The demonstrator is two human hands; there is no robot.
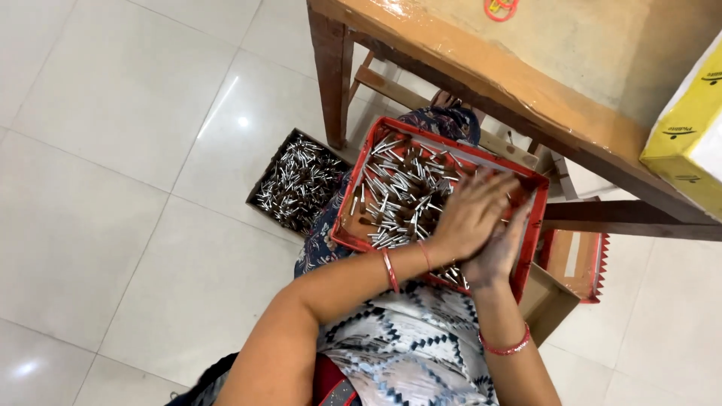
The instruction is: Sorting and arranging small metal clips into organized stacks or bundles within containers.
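The white tiled floor (113, 150) fills the left of the view. At one o'clock a wooden worktop (481, 68) juts in, its leg (331, 75) standing just beside the red tray (353, 218), crowding that corner. The tray rests on the seated person's lap, probably so both hands reach it easily. It holds a heap of small metal pins (398, 188). The left hand (470, 214) lies over the right hand (500, 252) at the tray's four o'clock side, fingers pressed together and flat on the pins; whether they pinch any I cannot tell. At nine o'clock of the tray, a dark box (297, 180) holds more pins. A yellow carton (688, 135) sits at three o'clock.
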